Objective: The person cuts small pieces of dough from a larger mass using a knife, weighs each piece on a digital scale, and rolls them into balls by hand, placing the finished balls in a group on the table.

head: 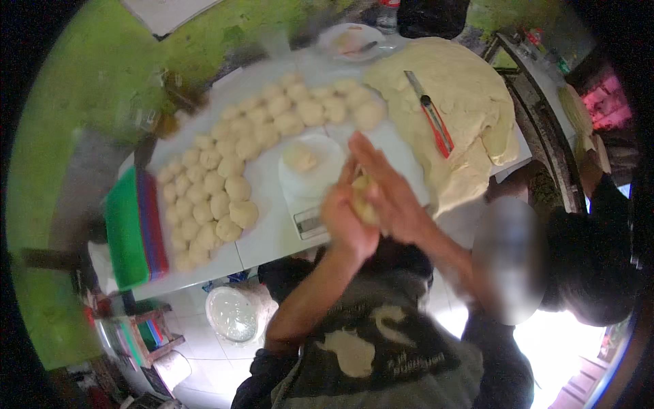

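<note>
My left hand (pixel 348 217) and my right hand (pixel 396 197) press a piece of dough (pixel 364 202) between the palms; the fingers partly hide it and are blurred. Just left of my hands stands a white kitchen scale (pixel 288 197), and a dough lump (pixel 300 157) rests on its round platform. Many round dough balls (pixel 219 204) lie close together in a curved band on the white tiled table (pixel 271 245). To the right spreads a large mass of dough (pixel 460 87). A red utility knife (pixel 437 125) lies on top of it with its blade out.
Stacked plastic trays (pixel 125 230), green outermost, stand tilted at the table's left end. At the back are a white plate (pixel 332 38) with a dark-handled utensil and a plastic bottle (pixel 387 18). A white bucket (pixel 235 314) stands on the floor. Another person (pixel 577 266) is close on the right.
</note>
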Demonstrator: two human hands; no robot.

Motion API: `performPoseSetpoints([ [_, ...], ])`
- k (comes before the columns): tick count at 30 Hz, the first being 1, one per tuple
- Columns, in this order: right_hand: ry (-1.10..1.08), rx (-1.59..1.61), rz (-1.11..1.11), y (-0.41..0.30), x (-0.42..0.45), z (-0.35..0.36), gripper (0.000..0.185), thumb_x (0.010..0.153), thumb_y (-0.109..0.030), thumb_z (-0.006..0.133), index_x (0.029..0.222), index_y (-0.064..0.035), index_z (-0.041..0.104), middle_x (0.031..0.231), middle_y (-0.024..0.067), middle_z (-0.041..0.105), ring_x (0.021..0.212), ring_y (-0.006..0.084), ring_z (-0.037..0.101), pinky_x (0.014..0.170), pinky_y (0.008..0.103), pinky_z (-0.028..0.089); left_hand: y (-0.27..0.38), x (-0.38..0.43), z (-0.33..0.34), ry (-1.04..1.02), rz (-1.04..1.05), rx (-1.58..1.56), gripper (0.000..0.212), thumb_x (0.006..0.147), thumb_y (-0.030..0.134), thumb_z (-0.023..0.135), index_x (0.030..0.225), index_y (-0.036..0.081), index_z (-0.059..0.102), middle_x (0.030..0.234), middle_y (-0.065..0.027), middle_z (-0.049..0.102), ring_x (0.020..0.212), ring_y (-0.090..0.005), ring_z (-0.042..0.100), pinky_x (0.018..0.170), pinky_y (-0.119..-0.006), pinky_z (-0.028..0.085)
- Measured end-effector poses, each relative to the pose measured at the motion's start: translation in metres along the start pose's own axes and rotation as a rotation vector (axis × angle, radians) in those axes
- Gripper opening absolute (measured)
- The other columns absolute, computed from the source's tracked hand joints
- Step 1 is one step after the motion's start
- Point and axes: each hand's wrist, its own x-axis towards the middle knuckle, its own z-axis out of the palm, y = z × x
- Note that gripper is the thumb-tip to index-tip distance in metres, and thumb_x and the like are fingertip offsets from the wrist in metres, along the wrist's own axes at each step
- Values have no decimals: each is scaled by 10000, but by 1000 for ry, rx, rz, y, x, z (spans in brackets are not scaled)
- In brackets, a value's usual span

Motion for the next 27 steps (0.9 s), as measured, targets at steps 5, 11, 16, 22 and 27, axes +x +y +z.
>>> performPoseSetpoints([
  [5,26,-39,-3,-33,-14,18,858,873,-636,292,1439,-12,129,1487,254,78,1391,365,67,1103,495,90,-6,-16,-26,-119,156,449,659,900,352,455,1410,9,217,1401,-144,349,1260,-257,372,1052,-352,294],
  [11,16,-409,-247,-13,18,58,916,829,-716,293,1458,-78,103,1489,258,29,1383,396,64,1109,419,133,42,-27,-64,325,667,1445,377,917,253,510,1162,-34,516,1090,-141,572,1009,-227,545,903,-333,428],
  [16,56,-349,-129,44,75,67,558,869,-253,577,1375,-116,383,1463,244,189,1313,397,288,1044,395,308,99,1,-28,359,657,860,343,909,194,528,1167,-31,512,1090,-140,569,1017,-223,556,915,-329,428],
  [22,183,-341,24,72,66,27,243,814,-135,626,1043,-56,654,962,161,665,838,286,656,756,341,515,105,23,-21,427,862,1499,566,918,257,492,1380,7,280,1438,-184,264,1364,-256,184,1111,-400,97],
  [27,242,31,256,-1,17,-10,153,787,-36,646,933,-42,689,918,136,682,764,177,666,696,295,523,77,21,-29,-50,366,952,531,893,285,555,1318,12,389,1275,-145,461,1158,-211,436,991,-352,323],
])
